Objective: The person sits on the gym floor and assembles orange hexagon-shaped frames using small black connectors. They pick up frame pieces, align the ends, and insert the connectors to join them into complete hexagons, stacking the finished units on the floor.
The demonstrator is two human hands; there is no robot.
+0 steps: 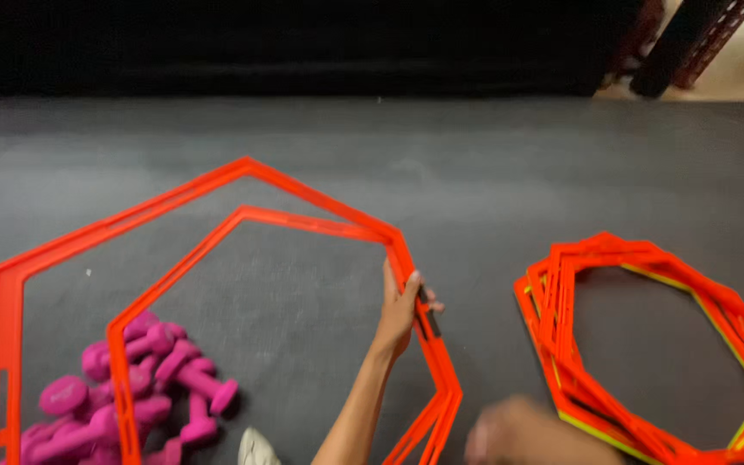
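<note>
our left hand (402, 312) has its grip closed around the flat plastic bar of two nested orange hexagon rings (243, 215) lying at nine o'clock on the grainy dark floor mat (492, 164). our right hand (527, 435) is blurred; we cannot tell its grip. a stack of orange rings (647, 344) sits at three o'clock, smooth pink dumbbells (131, 387) at eight.

pink dumbbells (131, 387) lie heaped on the dark mat (475, 172), at its near left. a stack of orange rings (647, 344) lies on the mat's right side. a dark rack (682, 34) stands beyond the mat's far right corner.
</note>
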